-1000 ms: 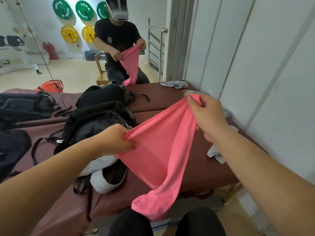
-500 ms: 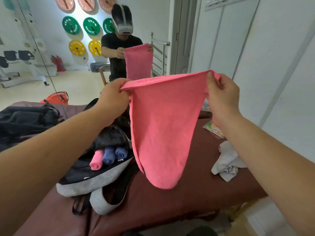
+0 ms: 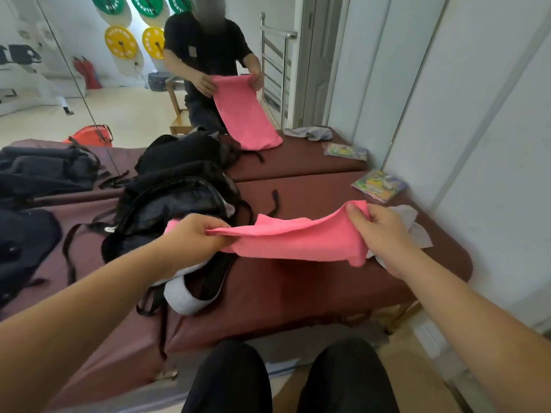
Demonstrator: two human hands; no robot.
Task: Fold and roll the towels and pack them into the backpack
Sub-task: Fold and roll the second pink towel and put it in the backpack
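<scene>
We are pinching the pink towel (image 3: 295, 241) at its two ends, left hand (image 3: 195, 235) and right hand (image 3: 380, 231) both outstretched, stretching it low over the maroon table (image 3: 298, 293) beside the black backpack (image 3: 170, 210).

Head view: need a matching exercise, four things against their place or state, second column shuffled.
Things:
1. pink towel
2. black backpack
3. grey cloth
4. colourful packet

Places or states:
a. flat on the table, far right by the wall
b. stretched between the left hand and the right hand
c. crumpled on the table just beyond the right hand
d. lying on the table by the left hand

Pairs: 1-b, 2-d, 3-c, 4-a
</scene>
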